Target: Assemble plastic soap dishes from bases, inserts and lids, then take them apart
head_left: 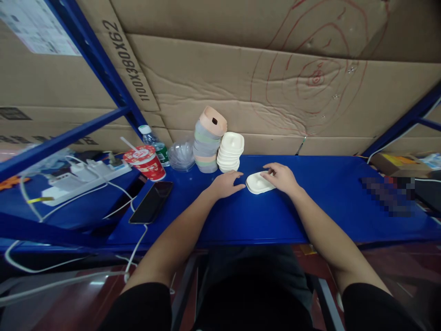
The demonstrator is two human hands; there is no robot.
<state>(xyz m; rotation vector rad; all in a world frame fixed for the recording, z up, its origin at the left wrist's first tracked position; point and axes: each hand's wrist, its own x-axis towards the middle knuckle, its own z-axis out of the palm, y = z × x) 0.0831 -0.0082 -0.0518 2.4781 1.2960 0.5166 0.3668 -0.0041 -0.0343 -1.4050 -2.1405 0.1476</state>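
A cream, rounded-rectangular plastic lid (255, 182) with a raised middle lies on the blue table. My right hand (281, 178) grips its right end, thumb on top and fingers curled around the far edge. Just left of the lid is my left hand (225, 185), empty, its thumb and fingers apart. Behind the left hand stands a leaning stack of similar cream lids (231, 149). Beside that rises a taller stack of pastel plastic boxes (206, 145), the top one peach with a dark opening in its side.
Clear plastic bowls (182, 154), a water bottle (155, 145) and a red paper cup with straw (146, 163) stand left of the stacks. A phone (151, 202) lies near a white power strip (86, 181) with cables. Cardboard (220, 82) walls the back; blue posts (99, 59) flank it.
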